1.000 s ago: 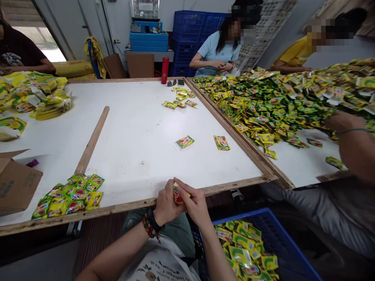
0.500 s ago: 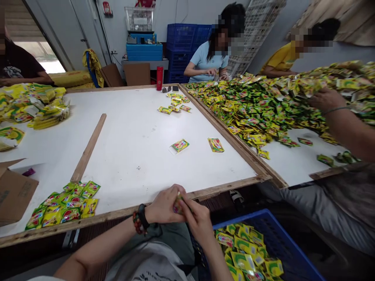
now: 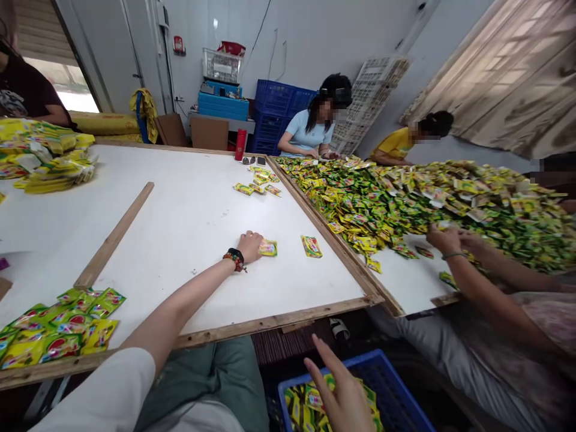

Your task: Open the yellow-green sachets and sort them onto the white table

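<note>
My left hand [image 3: 250,246] is stretched out across the white table [image 3: 189,228], its fingertips against a yellow-and-green foil sachet [image 3: 268,248]. Beaded bracelets and a dark band circle that wrist. Whether those fingers grip the sachet I cannot tell. My right hand [image 3: 339,387] hangs low with its fingers spread and nothing in them, above a blue plastic crate [image 3: 360,358] holding sachets [image 3: 297,402]. A similar sachet [image 3: 311,246] lies farther right on the table.
A co-worker's hands [image 3: 443,239] reach into a large sachet heap [image 3: 405,201] on the neighbouring table to the right. A wooden strip [image 3: 114,234] lies on my table, with sachets at lower left [image 3: 63,327], far left [image 3: 49,156] and far end [image 3: 256,183].
My hands have parted and no longer hold a sachet between them. The left hand has moved forward onto the table; the right has dropped over the crate. The view has tilted upward.
</note>
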A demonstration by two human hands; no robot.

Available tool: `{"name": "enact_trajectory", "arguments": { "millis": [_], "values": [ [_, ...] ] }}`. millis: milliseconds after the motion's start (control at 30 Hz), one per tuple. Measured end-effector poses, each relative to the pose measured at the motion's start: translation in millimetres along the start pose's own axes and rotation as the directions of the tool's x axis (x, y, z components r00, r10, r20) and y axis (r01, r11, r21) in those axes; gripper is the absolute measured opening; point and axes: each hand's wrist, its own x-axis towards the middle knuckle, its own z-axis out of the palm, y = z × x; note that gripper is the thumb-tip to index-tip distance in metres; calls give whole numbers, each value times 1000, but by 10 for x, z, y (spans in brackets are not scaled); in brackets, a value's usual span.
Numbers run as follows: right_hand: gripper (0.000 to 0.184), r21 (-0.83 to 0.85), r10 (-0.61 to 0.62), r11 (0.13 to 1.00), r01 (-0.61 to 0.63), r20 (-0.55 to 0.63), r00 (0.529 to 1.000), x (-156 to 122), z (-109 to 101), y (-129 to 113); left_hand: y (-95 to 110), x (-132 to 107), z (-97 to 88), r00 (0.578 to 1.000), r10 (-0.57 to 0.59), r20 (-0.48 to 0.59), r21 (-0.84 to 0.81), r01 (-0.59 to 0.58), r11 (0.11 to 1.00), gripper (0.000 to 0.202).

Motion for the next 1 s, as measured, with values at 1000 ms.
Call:
{"name": "enact_trajectory", "arguments": {
  "millis": [1000],
  "values": [
    [41,887,116,373,-273,247,962,457,909,-1161,399,-2107,747,875,-124,-468,-450,-115,885,55]
  ]
}}
